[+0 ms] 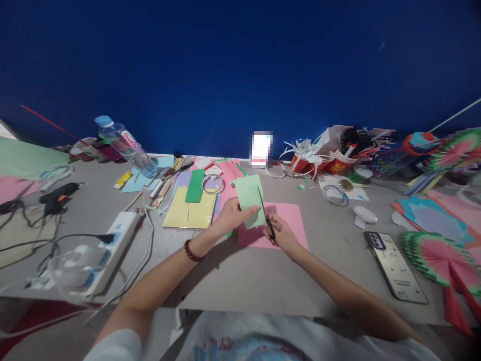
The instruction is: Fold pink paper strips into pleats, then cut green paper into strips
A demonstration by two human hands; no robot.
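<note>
My left hand [233, 218] is closed on a light green sheet of paper [248, 194], thumb across its front face. In my right hand [281, 231] is a pair of scissors [269, 228] with black handles. Their blades lie along the right-hand side of the green sheet; whether they are cutting through it is hard to make out. Below both hands a pink sheet of paper [296, 225] lies flat on the table. Left of my left hand is a yellow paper pack [176, 213], with a dark green paper strip [195, 185] and a roll of tape [213, 184] on it.
A white power strip [118, 243] with cables lies at left, near a glue gun [60, 198] and a tilted water bottle [130, 148]. Red cups [340, 163] with paper strips stand at the back right. A phone [396, 268] and folded paper fans [447, 260] lie at right.
</note>
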